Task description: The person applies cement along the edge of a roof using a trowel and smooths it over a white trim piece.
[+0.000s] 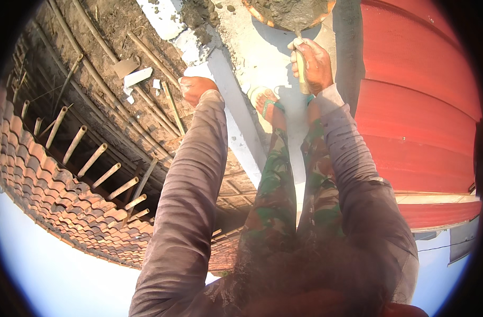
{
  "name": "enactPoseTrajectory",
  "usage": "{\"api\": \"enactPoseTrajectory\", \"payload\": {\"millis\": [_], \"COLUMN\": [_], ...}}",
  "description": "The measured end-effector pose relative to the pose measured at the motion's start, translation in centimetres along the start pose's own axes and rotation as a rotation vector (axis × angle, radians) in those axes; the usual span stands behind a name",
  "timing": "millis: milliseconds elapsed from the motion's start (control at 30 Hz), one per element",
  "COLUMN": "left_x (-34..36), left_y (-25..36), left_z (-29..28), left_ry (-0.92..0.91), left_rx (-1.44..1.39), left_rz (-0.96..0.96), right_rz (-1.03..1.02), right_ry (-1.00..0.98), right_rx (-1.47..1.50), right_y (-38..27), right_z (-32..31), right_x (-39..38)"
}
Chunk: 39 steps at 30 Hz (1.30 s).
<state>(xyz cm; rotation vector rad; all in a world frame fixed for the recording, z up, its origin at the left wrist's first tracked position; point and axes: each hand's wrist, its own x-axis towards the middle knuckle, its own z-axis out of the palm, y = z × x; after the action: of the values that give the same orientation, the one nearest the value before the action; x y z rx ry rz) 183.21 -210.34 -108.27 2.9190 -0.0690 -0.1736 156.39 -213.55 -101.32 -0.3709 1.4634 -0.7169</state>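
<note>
My right hand is wrapped round the pale handle of a trowel. Its thin neck runs up to wet grey mortar, which hides most of the blade. The mortar sits in a round tub with an orange rim at the top of the view. My left hand is curled closed against the edge of a pale, white-grey wall top. Its fingers are partly hidden, so whatever it grips, if anything, does not show. Lumps of mortar lie on the far end of that wall.
My sandalled foot stands on the concrete ledge between the wall and red metal sheeting. To the left, a drop holds bamboo poles, scraps of white board and brown ground. Roof tiles curve along the lower left.
</note>
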Motion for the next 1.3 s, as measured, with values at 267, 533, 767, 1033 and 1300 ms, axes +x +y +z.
{"api": "enactPoseTrajectory", "payload": {"millis": [267, 533, 767, 1033, 1300], "left_x": [0.4, 0.9, 0.5, 1.2, 0.1], "left_y": [-0.9, -1.5, -0.4, -1.4, -1.4], "left_z": [1.4, 1.1, 0.3, 0.9, 0.4], "left_ry": [0.02, 0.022, -0.008, -0.03, 0.024], "left_rx": [0.129, 0.025, 0.054, 0.094, -0.031], "left_rz": [-0.064, 0.026, -0.065, -0.009, 0.143], "right_rz": [-0.229, -0.086, 0.23, 0.287, 0.119], "right_ry": [0.437, 0.179, -0.173, -0.277, -0.373], "right_rx": [-0.516, -0.402, -0.387, -0.178, -0.328], "right_y": [7.6, 7.6, 15.0, 14.7, 11.7], "right_z": [13.9, 12.9, 6.0, 8.5, 10.2], "right_x": [-3.1, -6.7, 3.8, 14.1, 9.9]}}
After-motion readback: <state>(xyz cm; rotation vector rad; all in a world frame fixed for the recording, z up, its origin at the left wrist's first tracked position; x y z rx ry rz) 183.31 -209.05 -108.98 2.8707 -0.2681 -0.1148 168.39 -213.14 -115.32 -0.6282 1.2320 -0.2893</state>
